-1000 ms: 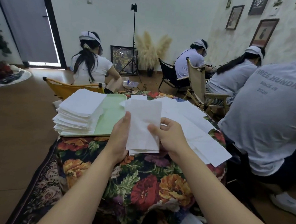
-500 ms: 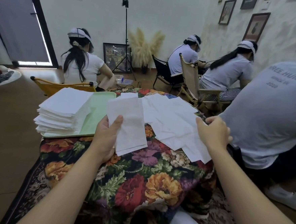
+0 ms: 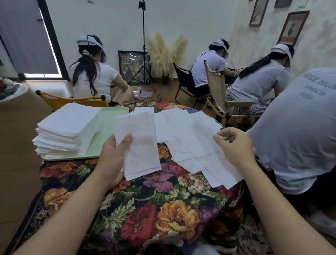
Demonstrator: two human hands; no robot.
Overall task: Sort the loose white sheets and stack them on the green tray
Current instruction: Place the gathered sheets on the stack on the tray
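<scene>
At the desk's far left corner sits the green tray (image 3: 111, 123), its left part carrying a tall stack of white sheets (image 3: 67, 128) that overhangs the tray's left edge; the right part of the tray is bare.

Just right of the tray, above the desk's middle, the left hand (image 3: 112, 159) holds a small bundle of sheets (image 3: 140, 145) lifted off the cloth. The thumb lies across the front of the bundle near its left edge and the fingers are curled behind it, so the bundle is pinched between them and stands tilted, its lower end pointing toward the near edge.

The desk itself is covered by a floral cloth (image 3: 157, 210) in red, orange and purple blooms on a dark ground, which hangs over the near edge.

Further right, the loose white sheets (image 3: 190, 141) lie spread and overlapping from the far edge down to the right edge, a few of them sticking out past that edge.

Over the right end of that spread is the right hand (image 3: 234, 147), fingers bent, with thumb and forefinger closed on the upper edge of one of the loose sheets. Whether that sheet is lifted clear of the others cannot be told.
</scene>
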